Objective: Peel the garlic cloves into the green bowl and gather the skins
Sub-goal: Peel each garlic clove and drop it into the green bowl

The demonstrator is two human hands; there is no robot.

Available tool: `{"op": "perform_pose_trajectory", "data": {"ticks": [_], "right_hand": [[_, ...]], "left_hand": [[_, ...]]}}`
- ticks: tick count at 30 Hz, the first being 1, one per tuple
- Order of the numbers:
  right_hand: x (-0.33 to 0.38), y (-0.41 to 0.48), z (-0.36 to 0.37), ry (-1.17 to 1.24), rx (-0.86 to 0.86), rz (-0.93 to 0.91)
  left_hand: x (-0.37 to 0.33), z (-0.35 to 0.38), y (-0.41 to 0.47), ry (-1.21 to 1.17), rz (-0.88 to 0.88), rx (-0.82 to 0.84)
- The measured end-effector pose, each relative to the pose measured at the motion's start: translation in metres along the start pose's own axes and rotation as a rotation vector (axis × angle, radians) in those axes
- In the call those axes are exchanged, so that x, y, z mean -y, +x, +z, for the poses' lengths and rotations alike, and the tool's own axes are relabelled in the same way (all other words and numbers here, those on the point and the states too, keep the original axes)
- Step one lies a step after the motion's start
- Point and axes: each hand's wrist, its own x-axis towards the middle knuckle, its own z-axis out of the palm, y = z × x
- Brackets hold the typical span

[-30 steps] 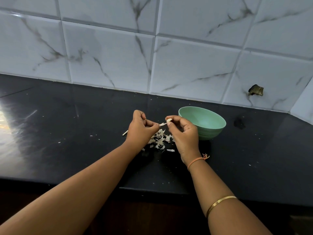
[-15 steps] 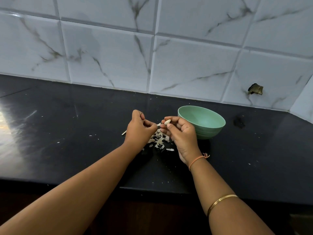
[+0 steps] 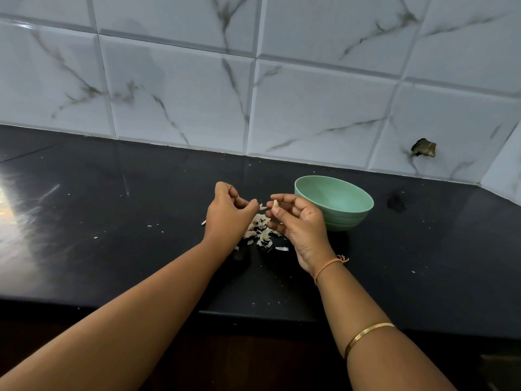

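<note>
- A garlic clove (image 3: 276, 204) is sitting pinched between the thumb and fingertips of the right hand (image 3: 300, 224), held in the air just left of the green bowl (image 3: 335, 203) and above the pile of skins (image 3: 260, 231).
- The clove is looking pale and mostly bare; it is judged to be small, light and firm, and probably a little slick once stripped, so a fingertip pinch across its middle is likely serving best.
- The left hand (image 3: 229, 214) is hovering just left of the clove, its thumb and forefinger drawn together; a pale shred (image 3: 262, 206) is showing at their tips, though whether they are gripping it cannot be told.
- The skins are papery and near weightless, judging by their look, so they are apt to scatter at a breath or a careless sweep; raking them together with cupped fingers should be gentler than pinching.
- A thin pale stem piece (image 3: 203, 222) is lying left of the pile, partly hidden by the left hand.
- The bowl is standing upright on the dark counter (image 3: 112, 249), its inside appearing bare from this angle, with its near rim close to the right hand.
- Stray flecks are dotting the counter well left of the bowl, where the surface is lying open; the front edge (image 3: 253, 313) is running near enough that skins swept toward the person could be falling off.
</note>
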Motion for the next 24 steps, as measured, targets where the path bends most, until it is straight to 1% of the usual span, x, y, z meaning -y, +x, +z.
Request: {"op": "perform_pose_trajectory", "data": {"ticks": [5, 11, 14, 24], "right_hand": [[-0.0027, 0.0024, 0.0007, -0.060, -0.039, -0.023], [-0.0028, 0.0033, 0.0021, -0.077, -0.057, -0.033], [-0.0044, 0.0047, 0.0001, -0.127, -0.057, -0.049], [-0.0070, 0.0067, -0.0026, -0.238, -0.067, -0.124]], "left_hand": [[-0.0008, -0.0010, -0.0014, -0.058, 0.059, 0.020], [-0.0068, -0.0019, -0.0059, -0.135, 0.121, 0.147], [-0.0069, -0.0022, -0.0058, -0.181, 0.106, 0.161], [-0.0050, -0.0023, -0.0046, -0.205, 0.064, 0.167]]}}
